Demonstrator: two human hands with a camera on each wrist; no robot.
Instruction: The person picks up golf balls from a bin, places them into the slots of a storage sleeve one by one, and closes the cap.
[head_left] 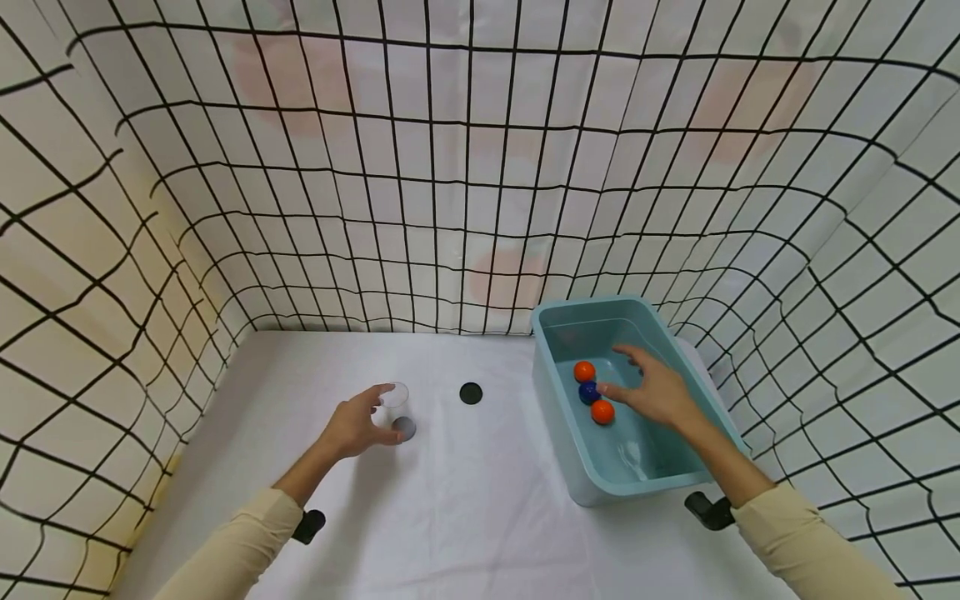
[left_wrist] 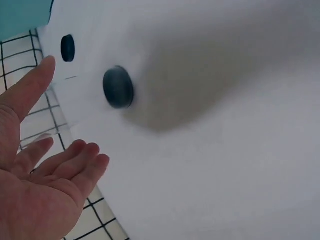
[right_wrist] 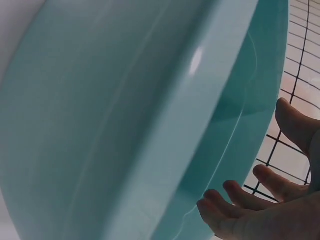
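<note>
Three small balls float in the teal tub (head_left: 557, 392), centre-right of the head view: two orange balls (head_left: 584, 371) (head_left: 602, 412) and one blue ball (head_left: 588, 392) between them, the three in a short line, touching or nearly so. They are probably light, hard, smooth and wet, so slippery; best pinched across the middle with fingertips or scooped from below. The tub holds water, so it is likely heavy and sloshy to shift.

Right hand (head_left: 654, 392) is over the tub, fingers spread and relaxed, tips just beside the blue and lower orange ball; holding nothing. Contact with a ball cannot be told. The right wrist view shows only the tub wall and loosely spread fingers (right_wrist: 235, 197).

Left hand (head_left: 358, 427), lower centre-left, is open around one clear plastic cup (head_left: 396, 410), thumb and fingers close to it; grip not confirmed. The cup looks thin, light, crushable and easy to tip; take it round the side wall. In the left wrist view the palm is open, fingers (left_wrist: 75, 162) loose.

One black disc (head_left: 470, 393) lies on the white table (head_left: 465, 500) between cup and tub.
</note>
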